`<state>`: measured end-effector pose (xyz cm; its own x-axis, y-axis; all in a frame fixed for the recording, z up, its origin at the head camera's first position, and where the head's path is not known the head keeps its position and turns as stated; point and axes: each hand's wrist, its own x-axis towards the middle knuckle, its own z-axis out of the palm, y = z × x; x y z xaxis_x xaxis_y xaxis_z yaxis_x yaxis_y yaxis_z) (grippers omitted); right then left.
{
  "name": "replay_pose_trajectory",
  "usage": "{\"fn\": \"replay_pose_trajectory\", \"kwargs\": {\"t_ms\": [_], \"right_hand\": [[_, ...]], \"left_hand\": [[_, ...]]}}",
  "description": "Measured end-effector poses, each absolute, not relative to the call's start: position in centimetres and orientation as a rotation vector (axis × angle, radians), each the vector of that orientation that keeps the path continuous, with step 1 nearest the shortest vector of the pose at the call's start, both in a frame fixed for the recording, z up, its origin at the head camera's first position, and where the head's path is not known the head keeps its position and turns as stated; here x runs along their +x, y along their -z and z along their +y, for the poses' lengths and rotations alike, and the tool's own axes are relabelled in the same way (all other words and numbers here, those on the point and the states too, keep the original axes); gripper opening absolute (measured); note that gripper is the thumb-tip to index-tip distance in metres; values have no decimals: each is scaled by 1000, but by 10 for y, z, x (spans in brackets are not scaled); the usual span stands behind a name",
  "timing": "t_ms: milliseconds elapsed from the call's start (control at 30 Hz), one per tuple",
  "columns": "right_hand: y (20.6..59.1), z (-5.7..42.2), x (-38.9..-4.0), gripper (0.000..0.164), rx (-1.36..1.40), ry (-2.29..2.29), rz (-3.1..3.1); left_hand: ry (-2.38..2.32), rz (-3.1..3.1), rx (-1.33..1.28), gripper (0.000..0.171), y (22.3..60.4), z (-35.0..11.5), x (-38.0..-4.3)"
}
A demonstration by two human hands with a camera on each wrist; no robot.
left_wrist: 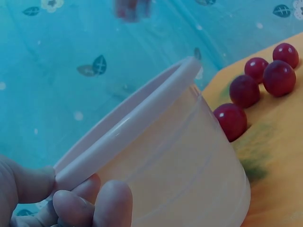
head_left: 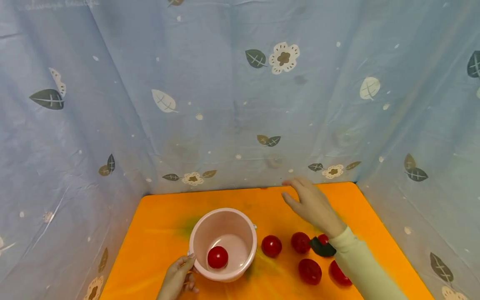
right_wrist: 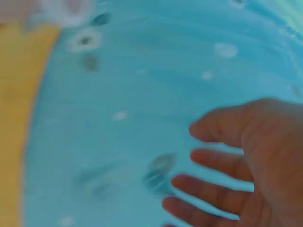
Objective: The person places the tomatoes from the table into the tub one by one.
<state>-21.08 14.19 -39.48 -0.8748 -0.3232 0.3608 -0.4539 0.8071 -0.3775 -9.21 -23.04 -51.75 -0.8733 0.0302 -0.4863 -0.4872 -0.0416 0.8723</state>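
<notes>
A pale pink bucket (head_left: 198,233) stands on the orange table, with one red ball-like fruit (head_left: 218,257) lying on its floor. My left hand (head_left: 177,275) pinches the bucket's rim at the near left, thumb on top and fingers beneath, as the left wrist view shows close up. Raised over the table's far right part, my right hand (head_left: 309,204) has its fingers spread and holds nothing. Between that hand and the bucket, a round red fruit (head_left: 271,246) sits just right of the bucket. In the right wrist view the fingers (right_wrist: 208,194) extend apart from one another.
Several more red fruits (head_left: 310,271) lie on the right of the orange table (head_left: 161,221), one partly behind my right sleeve. A dark band (head_left: 323,247) crosses the right wrist. A blue patterned curtain (head_left: 232,104) encloses the table at the back and sides.
</notes>
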Motion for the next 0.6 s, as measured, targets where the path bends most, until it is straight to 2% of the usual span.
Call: {"fn": "replay_pose_trajectory", "kwargs": {"t_ms": [267, 400, 600], "right_hand": [[491, 173, -146, 40, 267, -583, -2764], [522, 175, -123, 43, 149, -615, -2931], [552, 174, -108, 44, 59, -633, -3081]], "left_hand": [[-1967, 1898, -467, 43, 515, -228, -90], [-1963, 1908, -472, 43, 515, -226, -89], [-1967, 1912, -482, 50, 515, -226, -89]]}}
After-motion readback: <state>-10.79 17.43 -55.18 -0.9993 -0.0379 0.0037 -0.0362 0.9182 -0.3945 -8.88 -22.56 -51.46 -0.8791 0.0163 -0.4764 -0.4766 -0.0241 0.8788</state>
